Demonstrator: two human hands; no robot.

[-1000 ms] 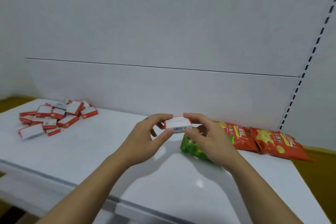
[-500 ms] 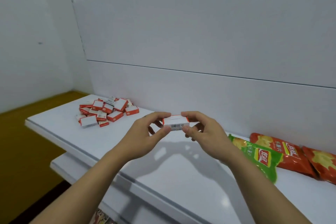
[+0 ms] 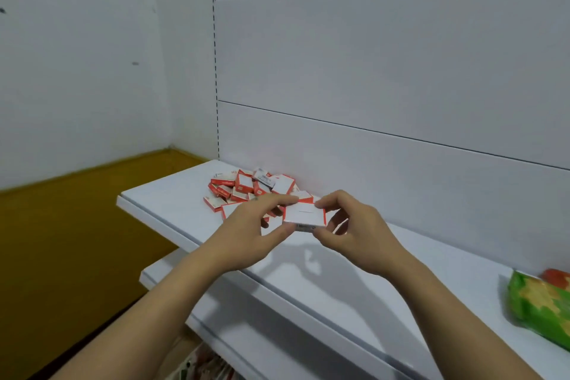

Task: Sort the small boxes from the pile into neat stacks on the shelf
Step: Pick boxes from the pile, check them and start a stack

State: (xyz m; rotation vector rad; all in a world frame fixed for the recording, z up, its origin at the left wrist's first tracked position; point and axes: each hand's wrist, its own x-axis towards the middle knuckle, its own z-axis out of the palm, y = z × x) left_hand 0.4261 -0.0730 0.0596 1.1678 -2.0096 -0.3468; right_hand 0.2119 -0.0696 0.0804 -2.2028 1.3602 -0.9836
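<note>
Barely begun, by the look of it: no neat stack shows anywhere on the shelf (image 3: 354, 274). Both hands are together, the left hand (image 3: 246, 233) and right hand (image 3: 354, 233) pinching one small white-and-red box (image 3: 304, 215) between fingertips, above the shelf near its front edge. Behind it, the pile of boxes (image 3: 246, 188) lies jumbled toward the shelf's back left corner, still to be sorted.
</note>
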